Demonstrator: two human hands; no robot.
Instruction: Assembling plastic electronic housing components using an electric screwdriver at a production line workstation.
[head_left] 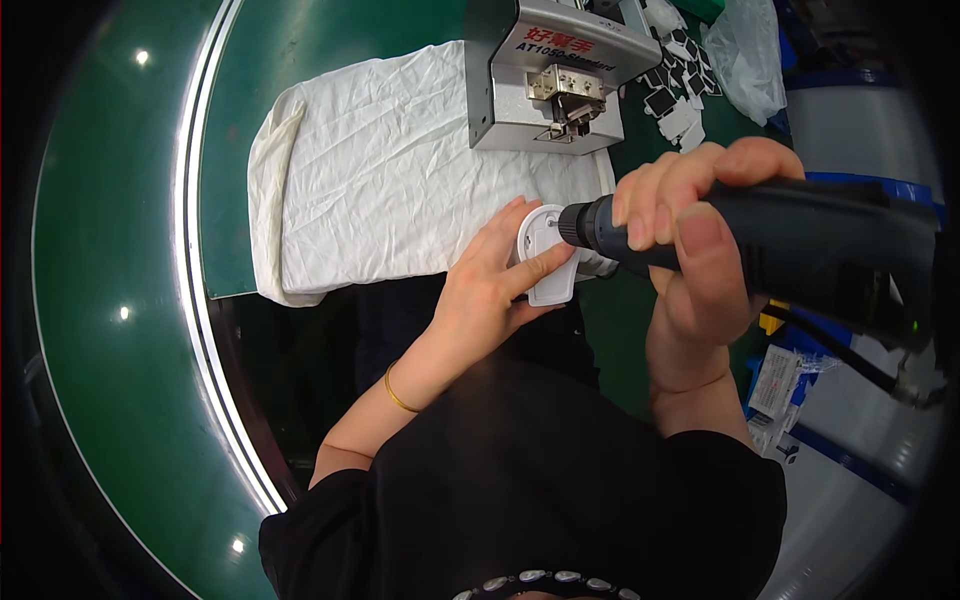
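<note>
My left hand is closed around a small white plastic housing, rounded at its far end, with the thumb pressed across its face. My right hand grips a black electric screwdriver from above, its body lying to the right and its nose pointing left. The tip of the screwdriver meets the housing near a screw hole by its rounded end. Whether a screw sits under the bit is too small to tell. Both hands are at the near edge of the white cloth.
A crumpled white cloth covers part of the green table. Behind it stands a grey metal machine. Black and white small parts lie at the far right, beside a clear plastic bag. A black cable hangs below the screwdriver.
</note>
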